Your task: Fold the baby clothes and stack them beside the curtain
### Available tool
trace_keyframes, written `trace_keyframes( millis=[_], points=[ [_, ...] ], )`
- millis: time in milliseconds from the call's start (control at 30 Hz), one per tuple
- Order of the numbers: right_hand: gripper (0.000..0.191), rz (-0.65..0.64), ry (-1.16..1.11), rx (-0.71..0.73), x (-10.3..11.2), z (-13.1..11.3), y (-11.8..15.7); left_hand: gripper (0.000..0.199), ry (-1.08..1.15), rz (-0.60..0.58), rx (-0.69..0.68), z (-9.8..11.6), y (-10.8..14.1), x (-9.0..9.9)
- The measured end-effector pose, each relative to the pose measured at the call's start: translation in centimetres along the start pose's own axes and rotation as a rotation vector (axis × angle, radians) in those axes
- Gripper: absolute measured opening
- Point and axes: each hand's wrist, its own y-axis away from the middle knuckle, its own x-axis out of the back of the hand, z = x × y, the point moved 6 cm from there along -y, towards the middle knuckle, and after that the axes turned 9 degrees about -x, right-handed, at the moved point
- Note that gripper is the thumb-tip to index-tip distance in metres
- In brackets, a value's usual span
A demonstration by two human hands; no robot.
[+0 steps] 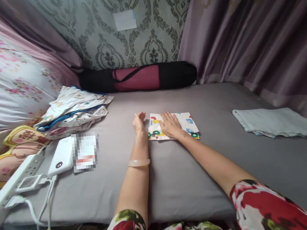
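The right hand (171,125) rests flat on the folded printed cloth (184,119) on the gray sheet (211,101), fingers spread, gripping nothing, apparently steadying its layers, while the empty left hand (139,124), fingers loosely extended, stands edge-down just beside it.

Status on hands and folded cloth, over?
Right hand flat on folded cloth. Left hand upright beside its left edge. Fabric pile farther left, not blocking.

The white cloth (185,122) is printed in red, yellow, blue and green; the far wall (159,25) is patterned with grey damask.
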Motion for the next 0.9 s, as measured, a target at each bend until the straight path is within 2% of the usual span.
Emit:
trace_keyframes(
  millis=[167, 300, 433, 633, 767, 900],
  points=[
    [0.062, -0.034, 0.005, -0.008, 0.6, -0.4, -0.2, 0.04, -0.008, -0.014, 0.002, -0.1, -0.1, 0.0],
    [0.06, -0.007, -0.009, 0.033, 1.4, -2.4, -0.2, 0.04, -0.003, -0.011, 0.007, -0.2, -0.2, 0.1],
    [0.061, -0.002, -0.038, 0.052, 0.8, -4.1, 0.0, 0.038, 0.026, -0.012, 0.002, -0.1, -0.3, 0.1],
    [0.06, 0.018, -0.047, 0.017, -0.2, -4.1, 0.2, 0.039, 0.001, -0.025, 0.003, -0.1, -0.3, 0.1],
    [0.059, 0.011, -0.046, 0.011, 0.2, -4.1, 0.2, 0.041, -0.01, -0.036, 0.002, -0.2, -0.4, 0.2],
    [0.057, 0.0, -0.05, 0.035, 0.7, -5.1, 0.4, 0.041, -0.006, -0.042, 0.008, -0.1, -0.5, 0.3]
  ],
)
